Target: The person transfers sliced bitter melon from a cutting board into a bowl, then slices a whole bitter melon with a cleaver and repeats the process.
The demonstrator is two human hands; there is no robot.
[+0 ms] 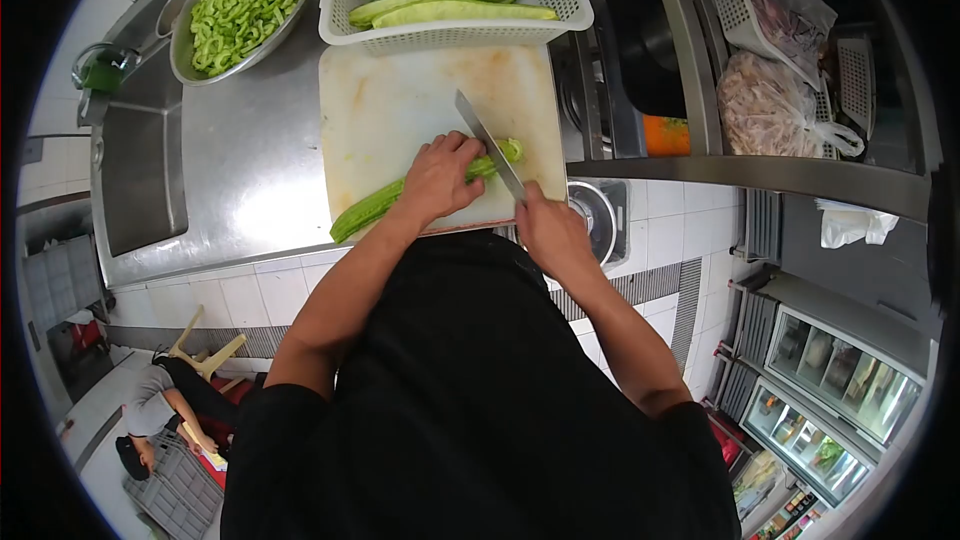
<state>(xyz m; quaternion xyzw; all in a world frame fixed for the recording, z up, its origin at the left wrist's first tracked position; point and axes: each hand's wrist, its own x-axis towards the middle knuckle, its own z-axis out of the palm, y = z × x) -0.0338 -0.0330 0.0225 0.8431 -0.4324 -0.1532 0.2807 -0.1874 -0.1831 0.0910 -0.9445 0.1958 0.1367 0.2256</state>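
Note:
My left hand presses down on a long, ridged green bitter melon half lying slantwise across the white cutting board. Its fingers are bent over the melon near the cutting end. In my right hand is the handle of a knife, whose blade crosses the melon just right of my left fingers, its tip pointing up and left. A few cut slices lie at the melon's right end, beyond the blade.
Behind the board, a white basket holds several long melon halves. A metal bowl of green slices stands at the upper left, near the steel sink. Bagged food sits on the right shelf. Another person is at lower left.

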